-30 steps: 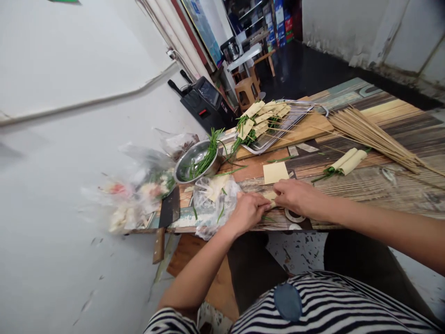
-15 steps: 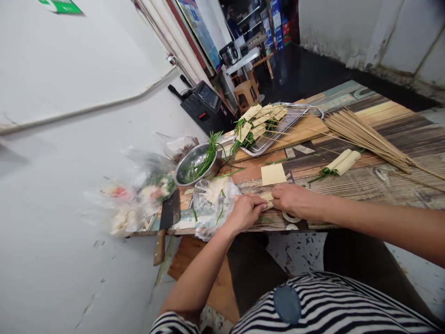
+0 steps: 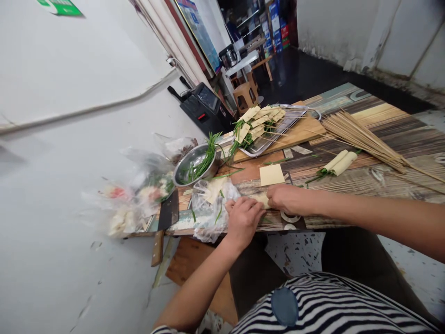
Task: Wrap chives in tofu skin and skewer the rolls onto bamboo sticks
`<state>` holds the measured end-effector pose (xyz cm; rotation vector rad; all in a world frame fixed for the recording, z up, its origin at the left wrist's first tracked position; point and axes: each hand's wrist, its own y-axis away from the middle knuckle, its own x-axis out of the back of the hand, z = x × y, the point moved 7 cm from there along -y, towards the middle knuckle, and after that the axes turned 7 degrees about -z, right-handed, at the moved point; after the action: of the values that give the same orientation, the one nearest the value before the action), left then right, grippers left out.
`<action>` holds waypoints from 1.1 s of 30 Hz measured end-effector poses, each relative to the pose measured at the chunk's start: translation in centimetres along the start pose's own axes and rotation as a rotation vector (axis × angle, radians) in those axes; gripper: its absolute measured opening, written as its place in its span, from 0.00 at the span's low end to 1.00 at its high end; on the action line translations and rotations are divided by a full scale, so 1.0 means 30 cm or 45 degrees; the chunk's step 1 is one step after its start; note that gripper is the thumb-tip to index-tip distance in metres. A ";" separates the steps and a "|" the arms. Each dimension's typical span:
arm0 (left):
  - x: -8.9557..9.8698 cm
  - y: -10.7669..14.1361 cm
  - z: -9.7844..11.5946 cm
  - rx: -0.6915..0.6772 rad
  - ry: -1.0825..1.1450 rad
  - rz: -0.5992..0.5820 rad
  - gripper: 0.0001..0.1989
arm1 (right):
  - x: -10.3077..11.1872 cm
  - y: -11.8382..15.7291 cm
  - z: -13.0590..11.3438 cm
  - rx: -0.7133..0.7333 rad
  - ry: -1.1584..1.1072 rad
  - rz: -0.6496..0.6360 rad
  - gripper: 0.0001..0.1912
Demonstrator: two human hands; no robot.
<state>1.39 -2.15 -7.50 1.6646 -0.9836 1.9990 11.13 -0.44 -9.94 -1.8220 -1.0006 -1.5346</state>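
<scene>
Near the table's front edge, my left hand (image 3: 244,218) and my right hand (image 3: 282,197) grip a pale rolled sheet (image 3: 261,200) from its two ends, fingers bent over it. Much of the roll is hidden under them. Just behind lies a flat pale yellow square sheet (image 3: 271,175). Two finished rolls with green stalks (image 3: 340,163) lie side by side to the right. Beside my left hand is a clear plastic bag (image 3: 212,204) with pale sheets and green bits.
A metal bowl (image 3: 178,174) of green stalks stands left of a metal tray (image 3: 261,147) of skewered rolls. Bare skewers (image 3: 365,141) lie right. A cleaver (image 3: 168,211) overhangs the front edge, its handle outward. Filled plastic bags (image 3: 125,204) sit against the wall.
My left hand has turned and spread further over the roll, its back now more visible. My right hand has shifted slightly left and stays on the roll.
</scene>
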 end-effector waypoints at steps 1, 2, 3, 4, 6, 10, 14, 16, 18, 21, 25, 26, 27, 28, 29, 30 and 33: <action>-0.002 0.005 0.014 -0.063 -0.042 0.016 0.06 | -0.001 -0.003 0.005 0.002 0.000 -0.035 0.11; -0.007 0.007 0.024 -0.113 -0.068 0.021 0.07 | -0.002 -0.006 0.008 -0.006 0.013 -0.065 0.12; -0.015 0.006 0.030 -0.151 -0.085 0.018 0.07 | 0.001 -0.006 0.009 -0.009 0.025 -0.081 0.14; -0.023 0.003 0.033 -0.177 -0.092 0.012 0.08 | 0.009 -0.006 0.008 -0.008 0.020 -0.067 0.14; -0.039 -0.006 0.032 -0.200 -0.086 -0.012 0.09 | 0.023 -0.001 0.003 -0.007 -0.002 -0.043 0.15; -0.054 -0.029 0.024 -0.193 0.017 -0.128 0.12 | 0.025 0.027 0.001 -0.082 -0.030 0.011 0.15; -0.050 -0.066 0.008 -0.167 0.114 -0.266 0.14 | 0.002 0.059 -0.011 -0.125 0.127 0.133 0.09; -0.054 -0.085 0.003 -0.186 0.158 -0.350 0.13 | -0.005 0.062 -0.019 -0.103 0.184 0.162 0.08; -0.057 -0.096 0.002 -0.200 0.177 -0.403 0.11 | -0.004 0.055 -0.019 -0.079 0.163 0.134 0.08; -0.053 -0.085 0.008 -0.142 0.070 -0.342 0.11 | 0.010 0.032 -0.004 -0.063 0.011 0.037 0.11; -0.057 -0.029 0.039 -0.093 -0.143 -0.169 0.08 | 0.034 0.008 0.029 -0.091 -0.084 0.003 0.14; -0.059 -0.018 0.044 -0.103 -0.157 -0.128 0.08 | 0.038 0.005 0.035 -0.090 -0.096 0.008 0.15; -0.061 -0.011 0.046 -0.115 -0.153 -0.095 0.09 | 0.041 0.004 0.042 -0.090 -0.120 0.010 0.14; -0.063 -0.010 0.045 -0.129 -0.138 -0.081 0.09 | 0.042 0.005 0.047 -0.089 -0.150 0.005 0.14; -0.067 -0.015 0.041 -0.141 -0.114 -0.090 0.09 | 0.040 0.007 0.050 -0.092 -0.178 -0.009 0.13; -0.070 -0.024 0.034 -0.152 -0.084 -0.114 0.10 | 0.037 0.012 0.051 -0.104 -0.191 -0.025 0.12; -0.074 -0.070 0.014 -0.180 0.012 -0.236 0.14 | 0.039 0.037 0.037 -0.146 -0.046 0.053 0.12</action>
<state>3.63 -0.64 -9.01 1.6057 -0.9090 1.7741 12.75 0.05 -8.96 -1.9430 -0.9017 -1.5685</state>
